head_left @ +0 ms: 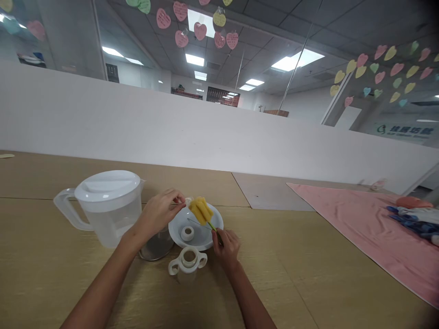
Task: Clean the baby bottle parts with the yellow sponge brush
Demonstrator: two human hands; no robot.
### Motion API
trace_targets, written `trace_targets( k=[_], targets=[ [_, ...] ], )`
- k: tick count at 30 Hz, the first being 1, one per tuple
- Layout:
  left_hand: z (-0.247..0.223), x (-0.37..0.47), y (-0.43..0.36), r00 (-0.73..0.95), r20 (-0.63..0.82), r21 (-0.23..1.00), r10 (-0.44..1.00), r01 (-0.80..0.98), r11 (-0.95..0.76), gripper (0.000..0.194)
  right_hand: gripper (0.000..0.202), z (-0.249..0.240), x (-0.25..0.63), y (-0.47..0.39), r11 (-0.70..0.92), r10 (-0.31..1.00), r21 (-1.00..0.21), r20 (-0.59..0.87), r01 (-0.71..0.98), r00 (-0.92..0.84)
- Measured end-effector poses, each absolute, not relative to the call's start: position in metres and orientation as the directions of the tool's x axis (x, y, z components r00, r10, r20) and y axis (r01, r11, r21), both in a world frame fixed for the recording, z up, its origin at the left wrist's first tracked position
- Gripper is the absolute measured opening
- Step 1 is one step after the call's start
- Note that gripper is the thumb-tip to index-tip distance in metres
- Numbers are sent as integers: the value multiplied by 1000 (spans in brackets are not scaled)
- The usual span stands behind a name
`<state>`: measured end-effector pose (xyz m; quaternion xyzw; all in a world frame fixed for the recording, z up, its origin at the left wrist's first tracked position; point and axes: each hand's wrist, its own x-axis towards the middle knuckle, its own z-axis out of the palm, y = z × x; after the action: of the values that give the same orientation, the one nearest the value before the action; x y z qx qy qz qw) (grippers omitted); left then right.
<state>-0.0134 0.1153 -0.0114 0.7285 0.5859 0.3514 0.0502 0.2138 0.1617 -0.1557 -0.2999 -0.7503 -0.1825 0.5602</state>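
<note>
This is an office. Recessed ceiling light panels (297, 59) run above glass partition walls (384, 91) stuck with paper heart notes (200, 30). A low white divider (206, 132) backs the wooden surface (308, 274).

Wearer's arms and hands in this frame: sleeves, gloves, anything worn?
Both forearms are bare up to the frame edge, no sleeves showing. The left hand and the right hand have no gloves. No watch, bracelet or ring is visible on the wrists or fingers, though the picture is too small to rule out a thin ring.
</note>
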Motion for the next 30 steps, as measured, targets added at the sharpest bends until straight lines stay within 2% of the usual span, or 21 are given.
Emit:
trace_targets(
  k=[7,12,16,20,22,25,27,30],
  targets=[
    [-2,-17,108,-30,448,556,894,792,-252,33,2,-157,213,163,776,244,-70,950,627,-196],
    [4,-14,99,11,455,576,891,759,-304,32,3,-159,214,162,790,242,-57,943,610,-227],
    [10,-11,93,145,409,532,901,765,-364,29,4,-159,214,162,803,233,-38,938,595,-255],
    [12,-25,92,107,343,467,933,843,-268,22,4,-157,214,162,801,235,-34,937,597,-260],
    [3,-37,97,48,277,398,960,903,-160,16,4,-156,214,162,797,238,-49,941,602,-239],
    [-21,-52,112,3,44,260,999,965,-14,7,5,-156,214,162,790,249,-72,945,609,-211],
    [-41,-55,124,23,-175,240,984,971,20,12,5,-156,214,162,788,254,-77,944,611,-209],
    [-64,-51,139,39,-239,243,970,970,21,15,6,-156,214,163,792,252,-72,943,606,-217]
  ],
)
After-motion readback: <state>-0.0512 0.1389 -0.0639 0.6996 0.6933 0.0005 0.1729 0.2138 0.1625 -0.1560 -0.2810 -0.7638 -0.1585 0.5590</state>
